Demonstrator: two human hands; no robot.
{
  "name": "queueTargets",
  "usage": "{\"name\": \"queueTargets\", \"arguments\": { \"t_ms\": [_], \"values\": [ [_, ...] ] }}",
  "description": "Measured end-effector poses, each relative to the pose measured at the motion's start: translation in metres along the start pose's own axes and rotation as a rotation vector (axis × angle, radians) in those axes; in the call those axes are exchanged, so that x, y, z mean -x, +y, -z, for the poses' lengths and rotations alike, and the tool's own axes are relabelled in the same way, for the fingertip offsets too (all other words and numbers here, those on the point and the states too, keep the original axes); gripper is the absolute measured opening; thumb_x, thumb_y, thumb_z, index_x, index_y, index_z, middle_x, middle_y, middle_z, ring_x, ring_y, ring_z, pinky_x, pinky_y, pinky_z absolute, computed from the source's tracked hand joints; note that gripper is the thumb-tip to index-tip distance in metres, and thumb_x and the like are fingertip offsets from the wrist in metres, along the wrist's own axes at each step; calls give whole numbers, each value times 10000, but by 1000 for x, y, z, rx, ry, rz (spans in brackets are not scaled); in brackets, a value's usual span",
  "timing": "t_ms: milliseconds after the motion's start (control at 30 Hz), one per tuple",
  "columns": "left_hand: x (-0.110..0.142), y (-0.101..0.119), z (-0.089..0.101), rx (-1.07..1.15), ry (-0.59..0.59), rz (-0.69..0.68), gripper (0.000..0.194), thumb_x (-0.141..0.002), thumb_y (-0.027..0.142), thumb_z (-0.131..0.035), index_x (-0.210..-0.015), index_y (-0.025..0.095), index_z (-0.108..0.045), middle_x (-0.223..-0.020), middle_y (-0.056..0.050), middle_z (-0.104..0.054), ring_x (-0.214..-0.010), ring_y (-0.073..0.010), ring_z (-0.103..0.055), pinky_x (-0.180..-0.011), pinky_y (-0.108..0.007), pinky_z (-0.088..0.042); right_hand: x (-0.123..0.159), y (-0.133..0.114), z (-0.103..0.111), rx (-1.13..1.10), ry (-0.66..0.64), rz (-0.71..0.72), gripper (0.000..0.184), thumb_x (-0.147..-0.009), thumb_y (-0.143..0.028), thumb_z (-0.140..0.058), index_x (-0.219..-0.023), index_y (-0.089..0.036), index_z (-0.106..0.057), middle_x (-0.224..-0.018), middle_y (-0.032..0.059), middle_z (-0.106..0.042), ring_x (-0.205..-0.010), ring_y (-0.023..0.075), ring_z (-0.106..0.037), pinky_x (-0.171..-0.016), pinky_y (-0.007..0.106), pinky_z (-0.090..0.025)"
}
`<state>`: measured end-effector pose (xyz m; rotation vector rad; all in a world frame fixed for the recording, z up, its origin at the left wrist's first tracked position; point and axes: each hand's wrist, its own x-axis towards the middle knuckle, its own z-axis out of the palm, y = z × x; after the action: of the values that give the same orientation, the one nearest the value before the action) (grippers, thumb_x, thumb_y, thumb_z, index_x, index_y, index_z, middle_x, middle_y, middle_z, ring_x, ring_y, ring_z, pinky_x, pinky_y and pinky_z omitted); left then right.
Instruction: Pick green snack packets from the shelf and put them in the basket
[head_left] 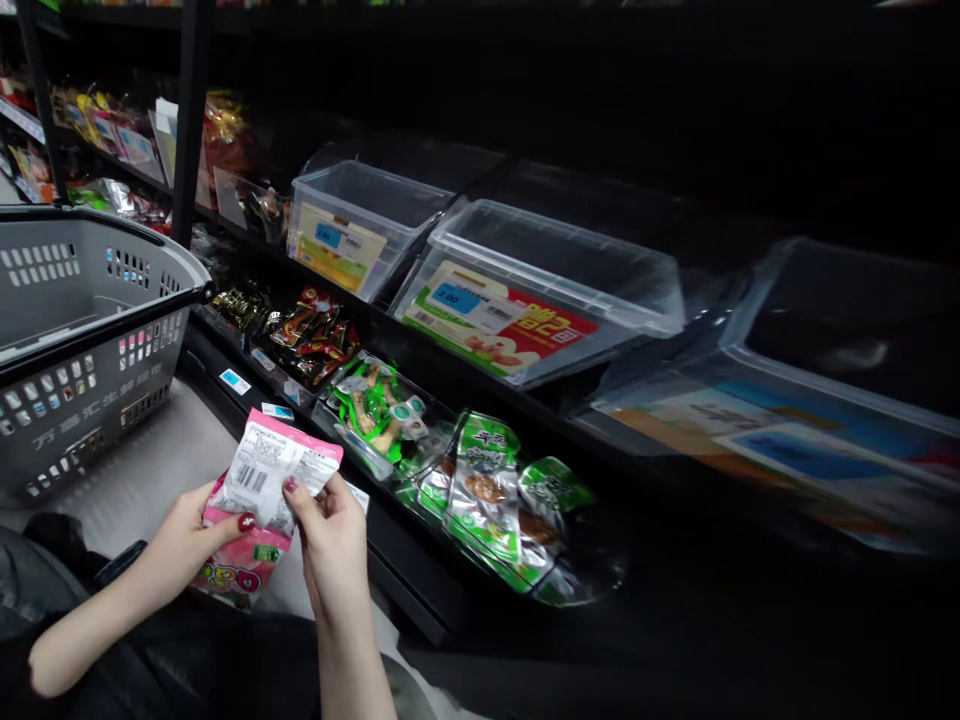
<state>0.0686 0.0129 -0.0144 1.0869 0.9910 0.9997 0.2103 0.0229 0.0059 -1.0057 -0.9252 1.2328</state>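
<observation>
My left hand point(185, 537) pinches a pink and white snack packet point(259, 470) at its left side, thumb on top. My right hand point(330, 520) grips the same packet by its right edge, with the thumb pressed on the front. The side facing me carries small print and a barcode. Below it shows a pink bag point(232, 572) with colourful lettering; whether it is a separate packet I cannot tell. Both hands are in front of the lower shelf, near a bin of green-wrapped snacks point(369, 405).
A grey shopping basket point(150, 325) with a black rim is at the left. Green and silver pouches point(484, 485) lie in a clear bin on the low shelf. Clear plastic bins point(555, 260) with price labels line the shelf above. A black post point(189, 120) rises at the left.
</observation>
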Motion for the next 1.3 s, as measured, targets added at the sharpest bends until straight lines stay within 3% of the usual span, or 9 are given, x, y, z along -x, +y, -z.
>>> {"name": "queueTargets", "arguments": {
  "t_ms": [167,267,433,667,833,967,1067,1167,1300],
  "values": [
    [-7,-4,11,-49,-299,92,308,-695,284,-678,-967,143,-699,-921,-54,-736,-900,-260,-645,-819,-315,-471,8,0,-4,121,148,225,217,-681,-288,-697,-858,-175,-640,-806,44,-707,-758,194,-653,-695,307,-520],
    [-10,-7,15,43,-201,186,262,-716,329,-651,-883,138,-718,-800,-60,-745,-759,-245,-670,-740,-323,-495,12,0,-7,258,156,439,113,-714,-210,-656,-827,-207,-654,-825,42,-707,-802,206,-644,-727,337,-507],
    [-6,1,15,302,-91,294,197,-656,246,-684,-819,138,-704,-809,-68,-743,-774,-240,-667,-754,-321,-489,11,-2,-8,442,-87,698,248,-758,-87,-582,-895,-284,-641,-925,25,-702,-994,226,-586,-872,429,-443],
    [-12,-6,18,218,29,286,199,-680,222,-639,-852,130,-674,-748,-53,-738,-723,-227,-668,-704,-304,-475,0,4,4,647,-199,348,451,-669,-170,-687,-1092,-239,-546,-1055,51,-629,-941,210,-590,-803,338,-473],
    [-11,-9,22,277,-76,263,196,-709,271,-635,-863,154,-667,-819,-43,-741,-825,-236,-661,-760,-304,-464,-5,10,7,649,-143,544,304,-744,-103,-571,-1015,-243,-562,-1028,54,-637,-945,202,-590,-811,344,-458],
    [-7,2,28,580,-114,312,405,-758,464,-529,-950,134,-662,-939,-79,-725,-1023,-278,-595,-896,-353,-417,-6,9,4,707,-227,661,289,-711,-37,-538,-869,-266,-619,-1008,49,-643,-1050,236,-526,-870,420,-418],
    [-6,8,31,686,-126,331,505,-716,513,-575,-1009,105,-632,-921,-114,-723,-985,-296,-611,-861,-371,-436,-7,8,3,752,-279,521,344,-710,-13,-471,-842,-267,-663,-1117,55,-597,-1144,238,-466,-934,448,-377],
    [-7,10,29,569,-57,291,463,-591,252,-737,-1010,108,-606,-859,-98,-729,-830,-255,-656,-757,-315,-470,-10,9,6,634,-263,334,322,-746,-66,-434,-804,-253,-690,-1235,52,-527,-1182,235,-453,-987,441,-344],
    [-9,6,25,406,30,166,508,-541,147,-738,-1018,125,-566,-904,-88,-714,-798,-238,-650,-694,-297,-488,-10,13,8,264,-258,74,334,-784,-308,-551,-1113,-257,-565,-1263,81,-519,-1153,240,-500,-966,412,-390]
  ]
}}
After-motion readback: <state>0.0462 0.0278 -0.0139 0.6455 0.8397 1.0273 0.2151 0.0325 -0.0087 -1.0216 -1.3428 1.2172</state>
